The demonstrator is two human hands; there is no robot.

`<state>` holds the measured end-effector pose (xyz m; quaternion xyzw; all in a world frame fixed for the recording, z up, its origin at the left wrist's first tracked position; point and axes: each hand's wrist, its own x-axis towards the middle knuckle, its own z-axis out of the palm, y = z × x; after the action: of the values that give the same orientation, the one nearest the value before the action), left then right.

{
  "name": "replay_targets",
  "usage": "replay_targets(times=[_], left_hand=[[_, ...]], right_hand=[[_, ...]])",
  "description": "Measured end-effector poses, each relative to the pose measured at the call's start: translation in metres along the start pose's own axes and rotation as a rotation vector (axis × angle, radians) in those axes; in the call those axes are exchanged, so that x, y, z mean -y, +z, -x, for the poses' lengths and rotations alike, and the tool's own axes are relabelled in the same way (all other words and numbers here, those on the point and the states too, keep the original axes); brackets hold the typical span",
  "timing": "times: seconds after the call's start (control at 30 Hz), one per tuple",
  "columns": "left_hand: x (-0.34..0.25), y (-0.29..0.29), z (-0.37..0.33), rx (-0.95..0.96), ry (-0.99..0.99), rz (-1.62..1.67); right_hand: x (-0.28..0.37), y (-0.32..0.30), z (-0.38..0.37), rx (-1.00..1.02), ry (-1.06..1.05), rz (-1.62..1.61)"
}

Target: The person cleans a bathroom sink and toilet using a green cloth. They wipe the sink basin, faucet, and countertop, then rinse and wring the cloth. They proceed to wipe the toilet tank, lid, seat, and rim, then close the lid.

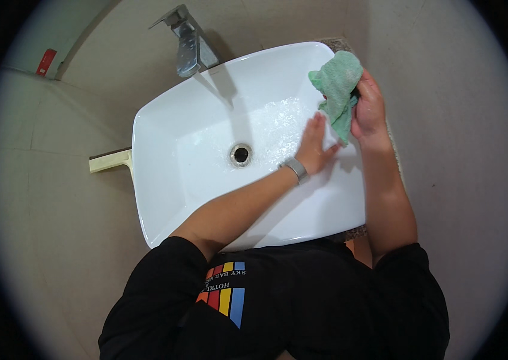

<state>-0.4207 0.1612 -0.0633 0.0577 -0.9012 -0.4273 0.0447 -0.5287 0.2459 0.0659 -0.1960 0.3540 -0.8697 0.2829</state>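
A light green cloth (339, 81) hangs bunched over the right rim of the white washbasin (206, 198). My right hand (371, 109) grips it from its right side, fingers curled behind the fabric. My left hand (312, 147), with a metal-band watch (296, 170) on its wrist, lies over the basin's right inner wall. Its fingers are stretched out and slightly blurred, with the tips close to the cloth's lower end. Water drops and wet streaks spread over the basin floor between my left hand and the drain (241, 155).
A chrome faucet (189, 45) stands behind the basin at the upper left. To the basin's left, a pale yellow handle-like piece (110, 161) sticks out. Speckled stone countertop (355, 234) shows at the right corners. A small red object (46, 62) is at the far left.
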Motion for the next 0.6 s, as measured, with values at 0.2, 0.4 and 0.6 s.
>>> replay_targets(times=[0.2,0.4,0.6], left_hand=[[-0.06,-0.015,0.097,0.452,0.07,-0.067],[-0.018,-0.104,0.166,0.729,-0.005,-0.234],[0.045,-0.199,0.22,0.65,-0.356,-0.72]], right_hand=[[0.002,0.009,0.0,-0.022,0.004,0.059],[0.004,0.01,0.0,-0.005,0.032,0.051],[0.004,0.014,0.002,-0.037,0.034,0.052]])
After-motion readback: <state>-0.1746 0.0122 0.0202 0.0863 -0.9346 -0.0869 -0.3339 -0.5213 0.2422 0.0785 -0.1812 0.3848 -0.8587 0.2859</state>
